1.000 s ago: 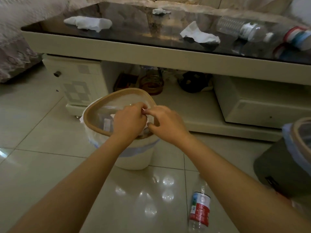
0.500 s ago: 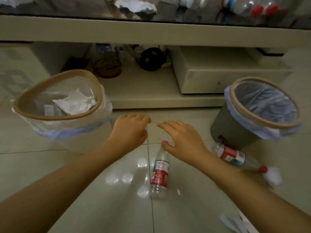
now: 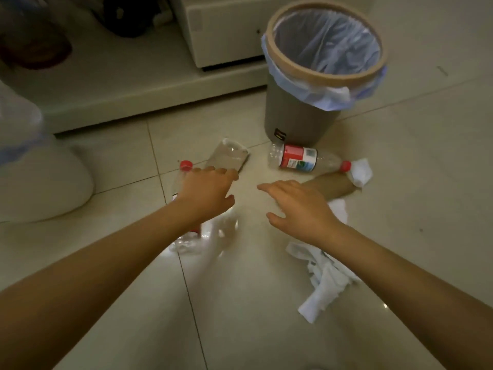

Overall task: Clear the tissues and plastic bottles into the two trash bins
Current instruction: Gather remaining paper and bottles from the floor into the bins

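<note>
A clear plastic bottle with a red cap (image 3: pixel 186 165) lies on the tiled floor, mostly hidden under my left hand (image 3: pixel 208 193), whose fingers are stretched out over it. My right hand (image 3: pixel 298 206) hovers open above the floor, fingers spread, holding nothing. A second bottle with a red label (image 3: pixel 298 158) lies at the foot of the grey bin (image 3: pixel 290 121), which has a blue liner and looks empty inside. A clear label-less bottle (image 3: pixel 229 156) lies beyond my left fingertips. Crumpled white tissues lie by the labelled bottle's cap (image 3: pixel 360 172) and under my right forearm (image 3: pixel 322 276).
The white bin (image 3: pixel 48 188) with its liner shows at the left edge. Behind stands the low table's bottom shelf (image 3: pixel 149 84) with a cream box (image 3: pixel 226 30) and dark items. Open floor tiles lie to the right of the grey bin and near me.
Both hands left the white bin, where a tissue now lies, and dropped to the floor. The view swung right and down, and my left hand moved over the red-capped bottle.
</note>
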{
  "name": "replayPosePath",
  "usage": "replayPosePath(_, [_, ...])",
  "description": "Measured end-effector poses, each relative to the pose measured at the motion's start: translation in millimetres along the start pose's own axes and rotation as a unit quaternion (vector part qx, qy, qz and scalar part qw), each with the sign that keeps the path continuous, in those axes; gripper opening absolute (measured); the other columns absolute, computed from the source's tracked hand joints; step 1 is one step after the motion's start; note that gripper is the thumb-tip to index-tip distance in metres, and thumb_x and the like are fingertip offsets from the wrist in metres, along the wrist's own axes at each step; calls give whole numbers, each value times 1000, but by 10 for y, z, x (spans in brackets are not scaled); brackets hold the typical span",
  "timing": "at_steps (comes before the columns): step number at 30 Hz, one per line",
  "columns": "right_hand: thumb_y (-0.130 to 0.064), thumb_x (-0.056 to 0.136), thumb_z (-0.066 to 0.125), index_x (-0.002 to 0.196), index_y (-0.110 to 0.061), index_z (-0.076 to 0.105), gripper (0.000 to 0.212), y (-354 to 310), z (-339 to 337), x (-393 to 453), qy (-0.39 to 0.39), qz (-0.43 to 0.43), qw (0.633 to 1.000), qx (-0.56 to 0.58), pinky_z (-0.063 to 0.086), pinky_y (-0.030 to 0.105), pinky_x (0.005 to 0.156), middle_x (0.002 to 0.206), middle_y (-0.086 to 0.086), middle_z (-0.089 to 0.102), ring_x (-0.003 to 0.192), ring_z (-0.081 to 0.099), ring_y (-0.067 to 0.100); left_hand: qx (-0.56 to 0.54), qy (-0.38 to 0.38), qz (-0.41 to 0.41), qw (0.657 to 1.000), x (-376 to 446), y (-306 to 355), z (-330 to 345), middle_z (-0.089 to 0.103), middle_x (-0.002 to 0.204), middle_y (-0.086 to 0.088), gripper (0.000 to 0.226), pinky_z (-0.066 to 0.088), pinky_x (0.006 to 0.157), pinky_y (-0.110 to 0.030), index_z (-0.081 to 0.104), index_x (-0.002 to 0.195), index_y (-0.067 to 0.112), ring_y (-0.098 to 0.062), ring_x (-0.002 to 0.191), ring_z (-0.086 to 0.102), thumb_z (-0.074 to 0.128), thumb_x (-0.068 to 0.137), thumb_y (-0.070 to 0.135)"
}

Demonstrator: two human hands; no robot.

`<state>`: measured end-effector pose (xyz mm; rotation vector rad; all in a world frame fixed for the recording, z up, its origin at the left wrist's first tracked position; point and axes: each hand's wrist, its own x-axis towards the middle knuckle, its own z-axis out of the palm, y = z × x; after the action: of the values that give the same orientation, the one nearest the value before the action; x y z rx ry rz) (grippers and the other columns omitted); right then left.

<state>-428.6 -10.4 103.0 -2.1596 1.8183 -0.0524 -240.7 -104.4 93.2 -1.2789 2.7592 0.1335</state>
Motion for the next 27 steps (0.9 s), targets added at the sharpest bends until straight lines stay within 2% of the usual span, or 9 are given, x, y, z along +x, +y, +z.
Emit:
replayPosePath(4, [-32, 87, 60, 141, -26, 41, 57, 293, 61, -387, -4, 46, 999, 10, 40, 28, 93, 139, -5, 50, 122, 49, 16, -19, -34, 20, 999, 259, 313, 164, 63, 118, 3, 47, 47, 80, -32, 45, 131, 24, -20, 104, 59, 54, 89, 43])
replayPosePath(8, [-32, 88, 59, 136, -27, 46, 51, 612, 172, -776, 7, 106, 994, 7, 40, 26, 78, 126, -3, 59, 109, 56, 17, -58, -75, 41, 995, 520, 700, 365, 60, 120, 1, 53, 49, 82, -34, 45, 131, 23, -20, 102, 59, 59, 86, 48])
replayPosePath(12, [-38, 89, 57, 141, -27, 41, 55, 802, 424, -1012, -24, 160, 987, 13, 44, 33, 92, 136, -4, 52, 120, 51, 19, -74, -100, 65, 990, 755, 1059, 633, 55, 120, -1, 57, 48, 81, -34, 44, 129, 23, -20, 101, 54, 61, 83, 53])
replayPosePath(16, [-42, 88, 56, 141, -29, 39, 57, 837, 699, -1070, -26, 196, 979, 42, 46, 38, 90, 135, -4, 51, 118, 51, 20, -112, -139, 75, 981, 1000, 1314, 873, 43, 136, -7, 74, 44, 93, -40, 36, 138, 23, -27, 118, 45, 65, 79, 56])
replayPosePath(20, [-59, 83, 53, 142, -34, 31, 67, 818, 945, -1033, -49, 227, 972, 22, 45, 43, 90, 139, -8, 44, 115, 52, 18, -97, -158, 83, 979, 1153, 1430, 1031, 23, 152, -12, 75, 27, 106, -55, 30, 142, 31, -36, 136, 25, 63, 80, 58])
replayPosePath(23, [-63, 81, 53, 144, -35, 26, 74, 821, 1033, -999, -69, 247, 967, 0, 40, 44, 94, 142, -5, 38, 116, 51, 20, -98, -151, 69, 981, 1183, 1431, 1137, 27, 147, -12, 67, 27, 105, -56, 28, 142, 37, -36, 132, 29, 57, 85, 56])
replayPosePath(27, [-65, 78, 55, 146, -36, 18, 83, 807, 1039, -913, -141, 294, 945, -18, 30, 47, 102, 144, -2, 33, 120, 47, 23, -93, -108, 55, 988, 1109, 1412, 1223, 34, 137, -13, 69, 35, 97, -47, 29, 143, 34, -33, 123, 35, 63, 84, 47])
